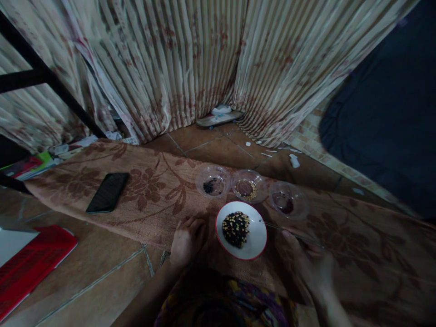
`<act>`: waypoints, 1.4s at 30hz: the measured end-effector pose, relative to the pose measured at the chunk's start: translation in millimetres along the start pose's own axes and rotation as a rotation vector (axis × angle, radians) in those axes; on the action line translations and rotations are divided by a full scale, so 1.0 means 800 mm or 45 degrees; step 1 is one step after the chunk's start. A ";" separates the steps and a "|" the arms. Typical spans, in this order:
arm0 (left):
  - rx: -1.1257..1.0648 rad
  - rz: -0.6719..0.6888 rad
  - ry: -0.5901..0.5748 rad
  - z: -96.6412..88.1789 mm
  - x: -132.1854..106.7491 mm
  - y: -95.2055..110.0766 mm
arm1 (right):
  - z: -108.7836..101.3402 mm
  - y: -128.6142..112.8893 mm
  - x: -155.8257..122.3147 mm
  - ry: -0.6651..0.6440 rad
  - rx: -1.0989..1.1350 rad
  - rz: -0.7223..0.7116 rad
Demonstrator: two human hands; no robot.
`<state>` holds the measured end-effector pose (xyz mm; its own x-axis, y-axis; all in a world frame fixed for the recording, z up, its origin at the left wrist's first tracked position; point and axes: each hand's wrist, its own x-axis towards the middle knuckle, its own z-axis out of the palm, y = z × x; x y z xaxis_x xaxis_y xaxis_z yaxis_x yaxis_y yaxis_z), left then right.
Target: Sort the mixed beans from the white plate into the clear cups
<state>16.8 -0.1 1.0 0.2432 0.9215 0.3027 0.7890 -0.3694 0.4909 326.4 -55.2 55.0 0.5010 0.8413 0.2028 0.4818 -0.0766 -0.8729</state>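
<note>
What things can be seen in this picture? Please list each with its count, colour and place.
plate: 1, white with red rim, on the mat, heaped with mixed dark and yellow beans
left bowl: 1, clear, behind the plate, holds black beans
middle bowl: 1, clear, holds yellowish beans
right bowl: 1, clear, holds dark red beans
phone: 1, black, flat on the mat, far left
mat: 1, brown, flowered, on the tiled floor
red flat thing: 1, floor, lower left
curtain: beige, striped, behind
thin tool: 1, pale, right of the plate
left hand: curled, on the mat left of the plate
right hand: holds the thin tool
</note>
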 end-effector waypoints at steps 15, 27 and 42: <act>-0.003 0.012 0.003 0.000 0.001 -0.002 | -0.039 0.051 0.068 0.404 -0.077 0.049; 0.005 0.005 -0.017 -0.001 0.001 0.000 | -0.008 0.004 0.006 -0.055 0.003 0.054; -0.027 -0.004 0.003 0.005 -0.003 -0.004 | 0.018 0.018 -0.015 -0.354 -0.083 0.006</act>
<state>16.0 -0.4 -4.3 0.2395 0.9224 0.3030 0.7775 -0.3691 0.5091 316.9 -58.8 33.5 0.2914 0.9546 0.0615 0.5295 -0.1074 -0.8415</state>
